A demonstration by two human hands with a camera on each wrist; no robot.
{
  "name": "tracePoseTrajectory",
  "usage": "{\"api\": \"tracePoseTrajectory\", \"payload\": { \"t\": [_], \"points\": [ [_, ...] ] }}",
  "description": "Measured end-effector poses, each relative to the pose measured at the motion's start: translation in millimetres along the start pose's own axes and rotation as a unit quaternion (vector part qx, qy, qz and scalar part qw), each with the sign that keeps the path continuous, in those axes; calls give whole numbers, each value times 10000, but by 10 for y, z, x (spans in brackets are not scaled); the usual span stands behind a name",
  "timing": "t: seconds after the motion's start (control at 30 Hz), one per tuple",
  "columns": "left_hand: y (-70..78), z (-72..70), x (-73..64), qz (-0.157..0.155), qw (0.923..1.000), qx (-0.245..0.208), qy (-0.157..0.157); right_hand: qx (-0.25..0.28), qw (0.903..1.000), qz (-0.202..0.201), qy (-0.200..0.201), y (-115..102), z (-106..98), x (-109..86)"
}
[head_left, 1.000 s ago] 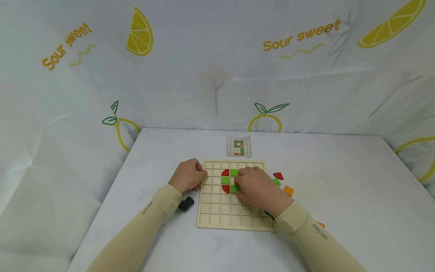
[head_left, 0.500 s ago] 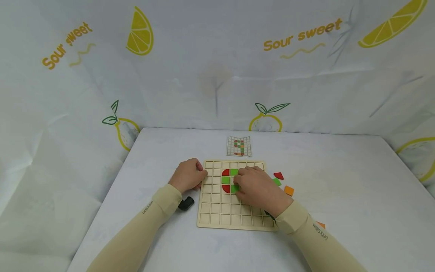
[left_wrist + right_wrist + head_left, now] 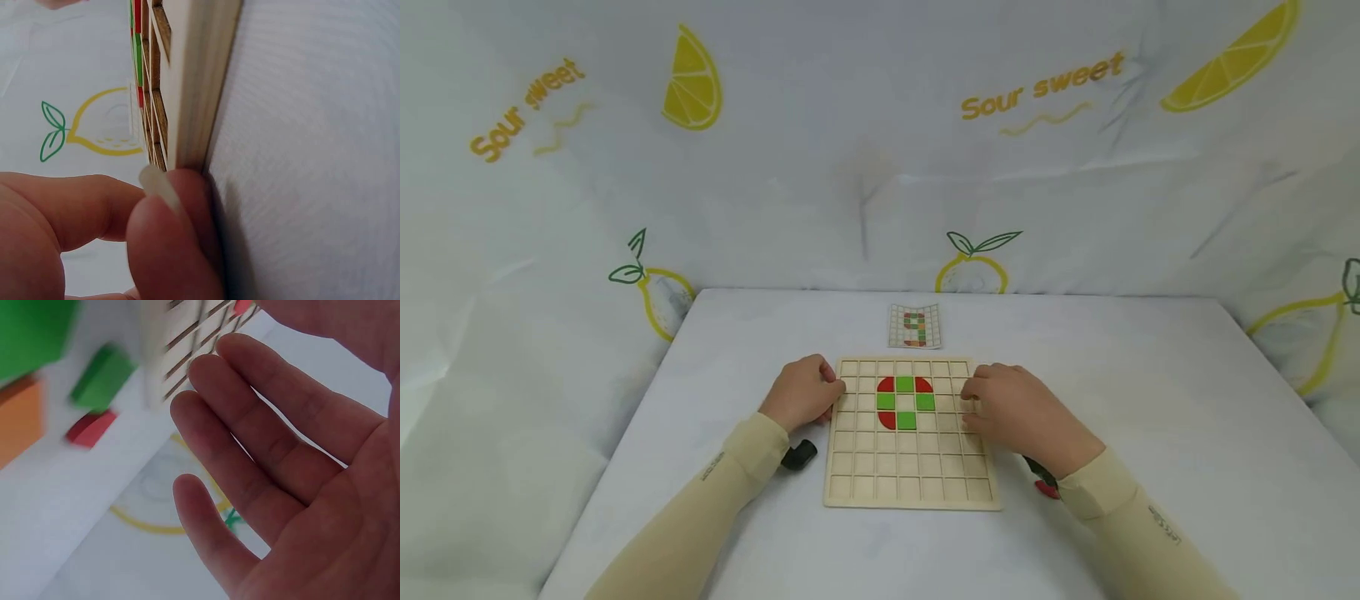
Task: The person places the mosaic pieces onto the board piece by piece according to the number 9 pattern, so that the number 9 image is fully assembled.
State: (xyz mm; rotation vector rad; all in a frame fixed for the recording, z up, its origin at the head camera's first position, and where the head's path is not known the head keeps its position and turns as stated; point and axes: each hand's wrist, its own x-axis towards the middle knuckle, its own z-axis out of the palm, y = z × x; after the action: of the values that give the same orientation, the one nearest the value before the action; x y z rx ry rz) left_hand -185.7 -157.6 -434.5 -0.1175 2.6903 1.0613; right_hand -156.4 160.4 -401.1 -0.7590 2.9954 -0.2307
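Observation:
A light wooden grid board (image 3: 910, 492) lies on the table between the hands. Red quarter-round tiles (image 3: 886, 419) and green square tiles (image 3: 906, 420) sit in its cells as a ring, its lower right cell bare. At the board's left edge, my left hand (image 3: 801, 390) grips the rim with bent thumb and fingertips; the left wrist view shows the thumb (image 3: 165, 250) right against the side. My right hand (image 3: 1022, 412) hovers over the right edge, holding nothing. Seen from the right wrist, its fingers (image 3: 250, 456) are spread and nearly straight.
Behind the board lies a printed pattern card (image 3: 914, 329). Loose green (image 3: 103, 375), red (image 3: 90, 428) and orange (image 3: 19, 419) tiles lie right of the board, mostly hidden under my right hand in the head view. A small black object (image 3: 800, 454) is by my left wrist.
My right hand has moved right from the board's middle to its right edge, uncovering a red and a green tile in the ring. The left hand keeps its place at the board.

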Motion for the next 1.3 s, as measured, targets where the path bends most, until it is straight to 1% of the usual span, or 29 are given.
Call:
{"api": "tracePoseTrajectory", "payload": {
  "t": [0.13, 0.23, 0.3, 0.43, 0.8, 1.1, 1.3],
  "points": [
    [-11, -4, -8, -34, 10000, 37, -37, 199, 9992, 332, -93, 230, -13, -197],
    [-9, -10, -6, -49, 10000, 52, -55, 170, 9985, 496, -125, 368, -21, -309],
    [-4, -13, -2, -59, 10000, 54, -39, 158, 9978, 636, -134, 440, -20, -360],
    [-12, -28, -9, -35, 10000, 53, -23, 160, 9969, 754, -145, 527, 2, -404],
    [-5, -24, -30, 84, 9999, -17, -64, 338, 9957, 829, -240, 586, 48, -448],
    [-4, -43, -34, 121, 9999, -63, -61, 272, 9958, 835, -258, 591, 63, -439],
    [-11, -20, -8, 92, 9999, -48, -85, 178, 9949, 925, -353, 587, 48, -427]
  ]
}}
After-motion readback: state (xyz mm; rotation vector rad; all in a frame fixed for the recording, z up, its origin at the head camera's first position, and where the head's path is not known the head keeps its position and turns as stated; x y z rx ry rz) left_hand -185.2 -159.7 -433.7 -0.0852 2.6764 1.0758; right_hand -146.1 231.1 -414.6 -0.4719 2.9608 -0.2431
